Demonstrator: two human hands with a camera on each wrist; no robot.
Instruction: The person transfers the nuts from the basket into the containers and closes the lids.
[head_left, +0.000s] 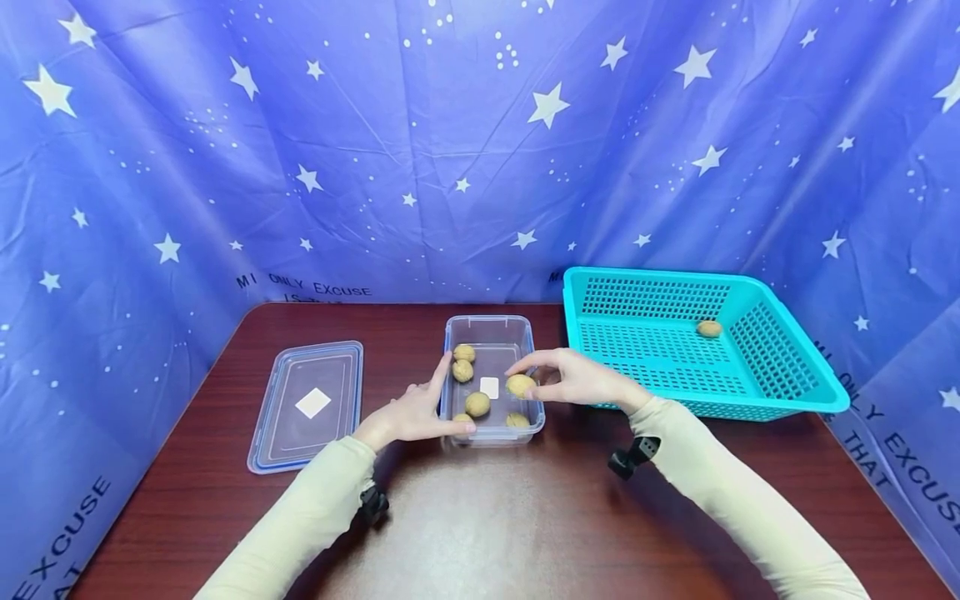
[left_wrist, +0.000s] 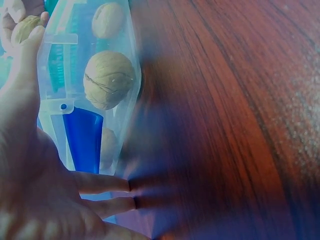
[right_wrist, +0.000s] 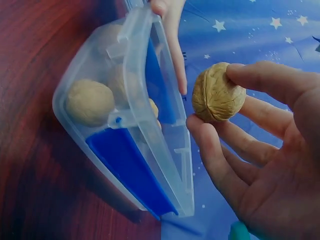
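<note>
**Inspector:** Position of the walnut?

**Assistant:** Pinched in the right hand, thumb on top and fingertips beneath, just above the right rim of the clear box. The box sits mid-worktop.

**Inspector:** The left hand?

**Assistant:** Fingers straight, resting along the box's left wall and front corner; it holds nothing. The left wrist view shows fingertips flat on the wood beside the box.

**Inspector:** Other contents?

**Assistant:** Five or so loose walnuts lie in the box; the exact count is doubtful, since the front wall hides part of them. One more walnut lies in the teal basket to the right. A lid lies flat to the left, well apart from the box.

**Inspector:** Handling assessment?

**Assistant:** In my judgement the nut is light, rigid and ridged, so it should not slip readily. Being round, it may roll once set down. Best hold is across its widest part, on opposite sides, as at present. The shell looks unlikely to crack under finger pressure.
</note>
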